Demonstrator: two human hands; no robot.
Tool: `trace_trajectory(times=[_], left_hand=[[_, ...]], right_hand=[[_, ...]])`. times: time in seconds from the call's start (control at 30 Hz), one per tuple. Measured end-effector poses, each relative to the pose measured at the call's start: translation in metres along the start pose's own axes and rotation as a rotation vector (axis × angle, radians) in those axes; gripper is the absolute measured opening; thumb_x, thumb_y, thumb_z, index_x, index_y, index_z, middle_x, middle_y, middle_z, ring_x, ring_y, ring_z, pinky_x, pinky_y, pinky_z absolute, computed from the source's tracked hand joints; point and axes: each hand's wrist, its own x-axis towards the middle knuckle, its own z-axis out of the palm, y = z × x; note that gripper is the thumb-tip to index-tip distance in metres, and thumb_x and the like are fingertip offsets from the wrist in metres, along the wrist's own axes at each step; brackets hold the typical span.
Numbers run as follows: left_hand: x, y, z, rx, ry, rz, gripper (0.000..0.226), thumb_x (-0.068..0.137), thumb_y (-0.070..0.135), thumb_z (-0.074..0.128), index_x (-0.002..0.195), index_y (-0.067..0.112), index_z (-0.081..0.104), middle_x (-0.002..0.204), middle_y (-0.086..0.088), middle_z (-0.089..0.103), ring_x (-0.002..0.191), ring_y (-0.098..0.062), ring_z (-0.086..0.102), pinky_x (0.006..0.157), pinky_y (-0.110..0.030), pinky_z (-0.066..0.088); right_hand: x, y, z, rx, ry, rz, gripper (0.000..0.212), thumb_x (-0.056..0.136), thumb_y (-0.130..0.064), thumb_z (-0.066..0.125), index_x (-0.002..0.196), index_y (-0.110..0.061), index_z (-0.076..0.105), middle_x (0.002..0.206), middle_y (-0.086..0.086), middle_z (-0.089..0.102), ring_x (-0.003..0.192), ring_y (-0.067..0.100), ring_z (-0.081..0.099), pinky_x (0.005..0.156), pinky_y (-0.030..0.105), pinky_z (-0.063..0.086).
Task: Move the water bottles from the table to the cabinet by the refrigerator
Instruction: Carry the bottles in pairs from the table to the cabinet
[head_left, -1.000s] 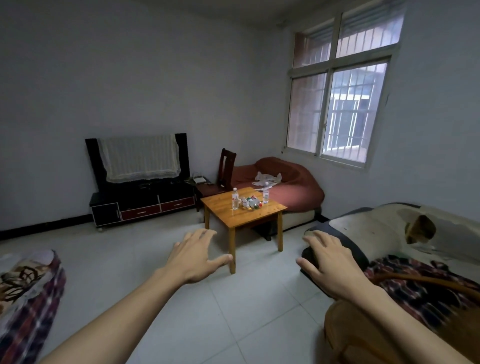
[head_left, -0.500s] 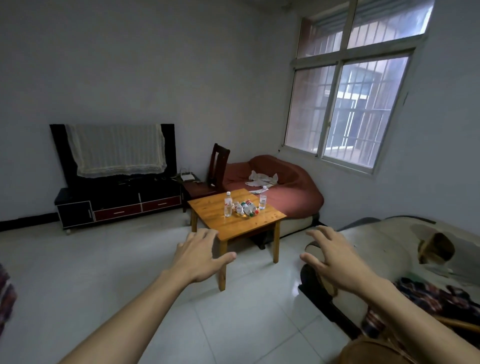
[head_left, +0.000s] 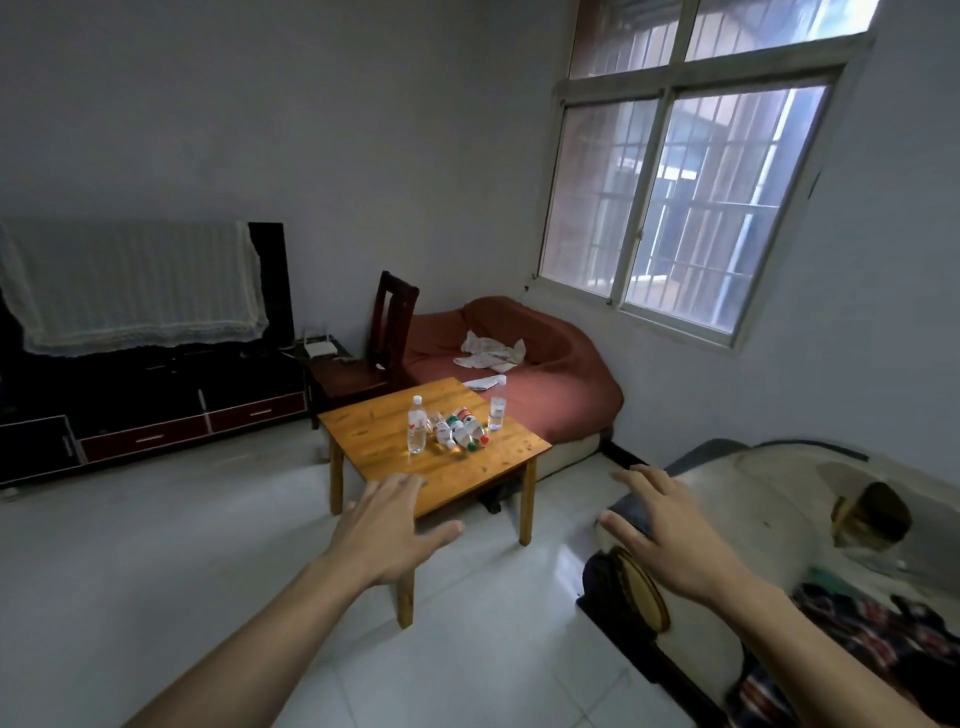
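A small wooden table stands on the tiled floor ahead. On it a clear water bottle stands upright at the left and another upright bottle at the right. Between them several bottles with red, green and white caps lie on their sides. My left hand is stretched forward with fingers spread, in front of the table's near corner, holding nothing. My right hand reaches forward to the right of the table, also spread and empty. No cabinet by a refrigerator is in view.
A red sofa sits behind the table with a dark wooden chair beside it. A black TV stand with a cloth-draped screen lines the left wall. A worn armchair crowds the right, under a barred window.
The view has come closer to the table and turned right. The table and bottles look larger, and both hands stay stretched forward and empty.
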Motion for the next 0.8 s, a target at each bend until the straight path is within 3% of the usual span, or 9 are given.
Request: trace_trajectory(times=[0.17,0.4,0.57,0.8], left_hand=[[0.103,0.018,0.021,0.154,-0.014,0.062,0.089,0.080,0.083,0.042,0.149,0.030,0.030,0.156,0.002,0.031,0.141,-0.022,0.031,0.111,-0.047,0.034],[0.240,0.051,0.035,0.163,-0.031,0.055,0.084,0.084,0.077,0.044,0.150,0.029,0.029,0.160,0.002,0.027,0.146,-0.021,0.024,0.115,-0.050,0.028],[0.329,0.044,0.057,0.199,-0.084,0.045,0.090,0.082,0.079,0.045,0.153,0.028,0.025,0.163,0.000,0.022,0.149,-0.025,0.020,0.117,-0.050,0.026],[0.476,0.021,0.098,0.131,-0.060,0.080,0.096,0.074,0.087,0.039,0.150,0.030,0.030,0.160,-0.001,0.031,0.148,-0.027,0.025,0.113,-0.048,0.031]], right_hand=[[0.082,0.045,0.035,0.082,0.017,0.053,0.060,0.095,-0.057,0.047,0.147,-0.028,0.037,0.153,-0.001,0.036,0.140,0.020,0.033,0.112,0.047,0.036],[0.207,0.107,0.049,0.090,-0.008,0.080,0.060,0.096,-0.055,0.048,0.147,-0.026,0.038,0.153,-0.001,0.036,0.140,0.022,0.032,0.111,0.046,0.037],[0.283,0.134,0.066,0.083,-0.069,0.082,0.060,0.096,-0.055,0.046,0.148,-0.027,0.036,0.154,-0.002,0.034,0.141,0.020,0.030,0.112,0.046,0.037],[0.407,0.159,0.099,0.004,-0.088,0.113,0.061,0.097,-0.056,0.045,0.150,-0.027,0.033,0.157,-0.002,0.030,0.144,0.022,0.027,0.112,0.043,0.033]])
